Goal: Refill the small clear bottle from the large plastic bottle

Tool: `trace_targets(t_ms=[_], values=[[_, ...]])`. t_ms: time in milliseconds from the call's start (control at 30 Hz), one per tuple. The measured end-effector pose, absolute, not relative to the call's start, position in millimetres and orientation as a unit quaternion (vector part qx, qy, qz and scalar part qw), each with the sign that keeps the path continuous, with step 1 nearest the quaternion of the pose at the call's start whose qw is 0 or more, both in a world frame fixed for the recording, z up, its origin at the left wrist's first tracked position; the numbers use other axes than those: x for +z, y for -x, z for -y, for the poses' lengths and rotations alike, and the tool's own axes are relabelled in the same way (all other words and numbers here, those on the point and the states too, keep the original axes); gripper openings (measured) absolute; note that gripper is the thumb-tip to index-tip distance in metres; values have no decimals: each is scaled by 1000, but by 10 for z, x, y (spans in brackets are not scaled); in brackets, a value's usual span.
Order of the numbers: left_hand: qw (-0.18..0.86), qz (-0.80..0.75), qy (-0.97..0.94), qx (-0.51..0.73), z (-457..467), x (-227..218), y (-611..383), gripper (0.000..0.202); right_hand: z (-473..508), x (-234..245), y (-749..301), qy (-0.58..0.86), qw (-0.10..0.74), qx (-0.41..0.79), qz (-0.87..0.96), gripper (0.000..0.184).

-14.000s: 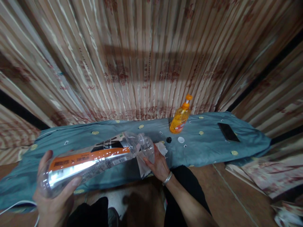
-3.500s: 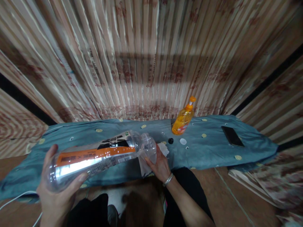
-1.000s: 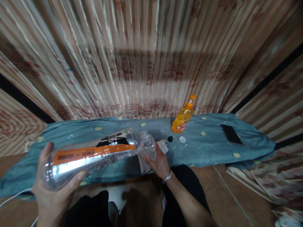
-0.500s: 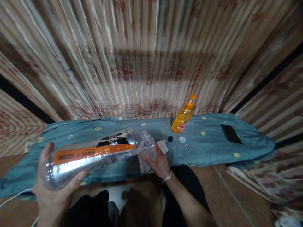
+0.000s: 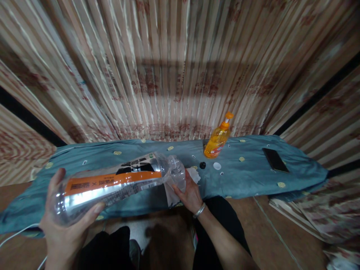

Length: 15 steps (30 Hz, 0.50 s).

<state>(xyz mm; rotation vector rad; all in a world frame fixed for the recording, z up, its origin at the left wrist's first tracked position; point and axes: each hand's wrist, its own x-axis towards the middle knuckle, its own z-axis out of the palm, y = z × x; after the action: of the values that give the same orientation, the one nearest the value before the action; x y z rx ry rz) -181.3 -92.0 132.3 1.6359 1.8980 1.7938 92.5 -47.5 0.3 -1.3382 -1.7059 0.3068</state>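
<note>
Teal cloth (image 5: 253, 180), striped curtain (image 5: 168, 37) behind; left hand (image 5: 64, 230) around large bottle (image 5: 115, 183), right hand (image 5: 191, 194) around small bottle (image 5: 177, 174)

Draped in a teal printed cloth (image 5: 254, 182); bears a standing orange pump bottle (image 5: 216, 144), a black bottle cap (image 5: 202, 165) near a white disc (image 5: 216, 165), a ragged tissue (image 5: 194, 175) and, rightmost, a dark smartphone (image 5: 275, 160)

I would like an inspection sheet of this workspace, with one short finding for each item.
Surface: teal cloth, creased, with yellow prints.
Things in use: large bottle, tilted, neck end by small bottle; contact unclear.
Clutter: paper, pump bottle, black cap, white disc, phone.
Left grip: around the large bottle's base.
Right grip: around the small bottle; paper shows on either side.
Cables: white cable, lower left.
Surroundings: striped curtain behind, brown floor below.
</note>
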Motion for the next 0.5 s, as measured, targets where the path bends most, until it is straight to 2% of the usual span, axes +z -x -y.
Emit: trace_targets(t_ms=[233,500], values=[[66,-621,-505,596,920,1361,1782,105,480,25,-922,547,456,144,686,70],[45,-628,-509,587,915,1352,1793,105,477,2,-926,542,462,138,688,70]])
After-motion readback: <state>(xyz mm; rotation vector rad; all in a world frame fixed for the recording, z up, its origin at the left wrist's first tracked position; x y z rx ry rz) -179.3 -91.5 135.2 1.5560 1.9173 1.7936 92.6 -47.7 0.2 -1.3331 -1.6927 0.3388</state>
